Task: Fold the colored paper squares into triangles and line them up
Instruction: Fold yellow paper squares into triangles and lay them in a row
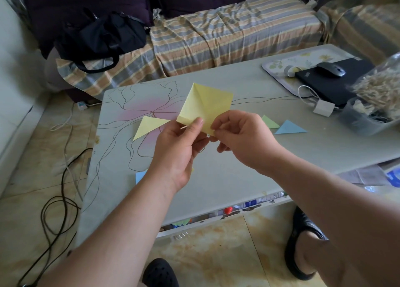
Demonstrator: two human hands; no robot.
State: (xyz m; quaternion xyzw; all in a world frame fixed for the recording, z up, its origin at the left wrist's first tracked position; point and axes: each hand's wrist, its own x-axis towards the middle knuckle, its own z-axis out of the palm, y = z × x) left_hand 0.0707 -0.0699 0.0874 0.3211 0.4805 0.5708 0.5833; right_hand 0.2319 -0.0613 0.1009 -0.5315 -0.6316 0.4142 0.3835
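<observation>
Both hands hold a creased yellow paper square point(204, 105) in the air above the grey table point(227, 174). My left hand point(180, 150) pinches its lower left edge with thumb and fingers. My right hand point(240, 139) pinches its bottom corner. On the table lie a folded yellow triangle point(149, 127) to the left, and a green triangle point(269, 122) and a blue triangle point(290, 128) to the right. A corner of blue paper point(140, 176) shows beside my left wrist.
A patterned tray point(279, 61), a black laptop point(337, 83) with a mouse point(331, 69), a white charger point(323, 108) and a plastic container point(368, 118) fill the table's right end. A striped sofa point(216, 38) with a black bag point(99, 38) stands behind. Cables point(56, 200) trail on the floor at left.
</observation>
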